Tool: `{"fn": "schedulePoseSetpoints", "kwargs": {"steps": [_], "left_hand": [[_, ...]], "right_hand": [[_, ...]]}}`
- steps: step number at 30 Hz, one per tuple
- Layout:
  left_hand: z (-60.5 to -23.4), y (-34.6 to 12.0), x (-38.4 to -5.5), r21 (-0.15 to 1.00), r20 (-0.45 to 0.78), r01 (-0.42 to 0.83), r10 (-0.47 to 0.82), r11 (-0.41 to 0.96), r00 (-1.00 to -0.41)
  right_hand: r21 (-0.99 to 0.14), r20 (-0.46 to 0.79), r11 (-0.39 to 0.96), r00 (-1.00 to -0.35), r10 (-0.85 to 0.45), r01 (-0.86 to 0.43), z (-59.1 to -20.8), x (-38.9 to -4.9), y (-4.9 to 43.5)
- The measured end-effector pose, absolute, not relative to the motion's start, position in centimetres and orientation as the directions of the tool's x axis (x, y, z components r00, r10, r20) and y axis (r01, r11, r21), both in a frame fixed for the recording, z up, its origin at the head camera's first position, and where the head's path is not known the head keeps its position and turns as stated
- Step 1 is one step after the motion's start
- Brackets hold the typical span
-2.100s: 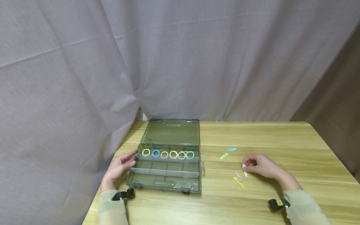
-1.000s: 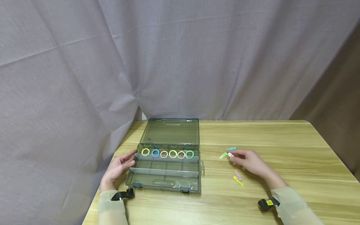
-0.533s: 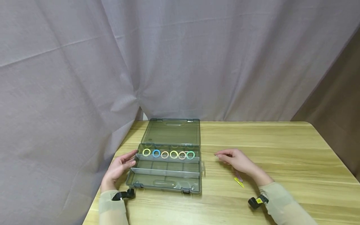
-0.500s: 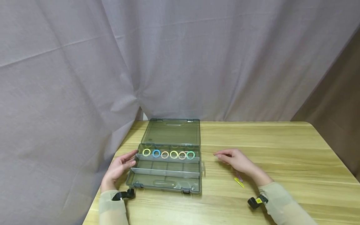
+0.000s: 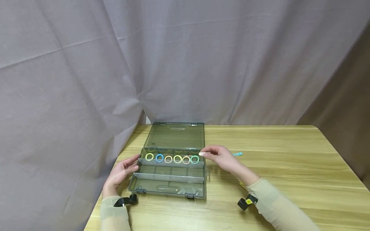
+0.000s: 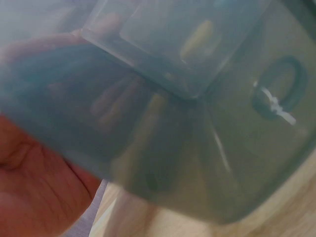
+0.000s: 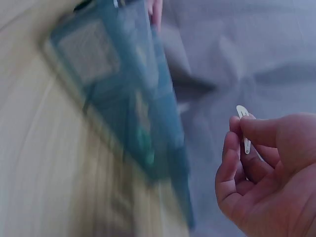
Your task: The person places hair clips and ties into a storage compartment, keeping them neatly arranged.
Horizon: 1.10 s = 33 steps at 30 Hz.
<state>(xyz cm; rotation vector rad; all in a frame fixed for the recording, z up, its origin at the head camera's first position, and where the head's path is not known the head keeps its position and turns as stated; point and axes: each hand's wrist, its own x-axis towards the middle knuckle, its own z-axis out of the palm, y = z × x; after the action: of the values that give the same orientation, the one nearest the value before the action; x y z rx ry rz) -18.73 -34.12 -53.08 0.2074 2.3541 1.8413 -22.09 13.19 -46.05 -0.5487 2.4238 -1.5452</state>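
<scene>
My right hand (image 5: 224,158) pinches a white snap hair clip (image 5: 203,154) between thumb and fingertips, at the back right corner of a smoky see-through divided box (image 5: 163,169). In the right wrist view the clip stands upright between the fingers. My left hand (image 5: 119,175) rests against the box's left side, fingertips and thumb touching the wall. Several coloured rings, such as a blue ring (image 5: 159,158) and a green ring (image 5: 195,159), stand in a row in the back compartment. The middle and front compartments hold nothing visible.
The box's lid (image 5: 174,135) lies open toward the grey curtain (image 5: 185,64). On the wooden table, right of the box, lies a blue hair clip (image 5: 237,154). A yellow clip (image 5: 242,185) shows partly beneath the right forearm, which hides the other clips.
My right hand has picked the white clip off the table and carried it left to the box's back right corner. The left hand and the box have stayed in place.
</scene>
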Motion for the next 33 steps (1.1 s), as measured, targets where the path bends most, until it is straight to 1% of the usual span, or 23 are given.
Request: {"fn": "schedulePoseSetpoints", "kwargs": {"steps": [4, 7, 12, 17, 21, 26, 29, 33], "left_hand": [[-53.0, -34.1, -18.6, 0.971, -0.038, 0.011, 0.202, 0.238, -0.979], [-53.0, -33.9, -18.6, 0.971, -0.047, 0.002, 0.197, 0.240, -0.979], [-52.9, -33.5, -18.8, 0.964, -0.058, -0.008, 0.181, 0.265, -0.982], [-52.8, -33.1, -19.2, 0.965, -0.059, -0.008, 0.188, 0.263, -0.980], [-52.8, -33.1, -19.3, 0.964, -0.044, 0.011, 0.200, 0.264, -0.979], [-52.7, -33.1, -19.3, 0.965, -0.027, 0.030, 0.210, 0.262, -0.977], [-52.8, -33.0, -19.2, 0.967, -0.026, 0.031, 0.216, 0.254, -0.976], [-52.8, -33.1, -19.2, 0.970, -0.028, 0.027, 0.219, 0.243, -0.975]], "right_hand": [[-0.921, 0.037, 0.313, -0.850, -0.526, -0.233, -45.1, -22.0, 8.5], [-0.921, 0.050, 0.292, -0.822, -0.568, -0.258, -44.8, -21.8, 4.8], [-0.907, 0.045, 0.322, -0.824, -0.565, -0.271, -45.8, -21.4, -1.0], [-0.890, 0.032, 0.373, -0.852, -0.522, -0.262, -47.4, -21.3, -5.2], [-0.889, -0.043, 0.421, -0.880, -0.472, -0.182, -48.4, -21.4, -7.3], [-0.902, -0.125, 0.424, -0.898, -0.423, -0.074, -48.9, -21.5, -8.5], [-0.895, -0.152, 0.443, -0.898, -0.413, -0.053, -49.0, -21.5, -8.9], [-0.866, -0.150, 0.493, -0.895, -0.419, -0.086, -48.8, -21.3, -9.5]]}}
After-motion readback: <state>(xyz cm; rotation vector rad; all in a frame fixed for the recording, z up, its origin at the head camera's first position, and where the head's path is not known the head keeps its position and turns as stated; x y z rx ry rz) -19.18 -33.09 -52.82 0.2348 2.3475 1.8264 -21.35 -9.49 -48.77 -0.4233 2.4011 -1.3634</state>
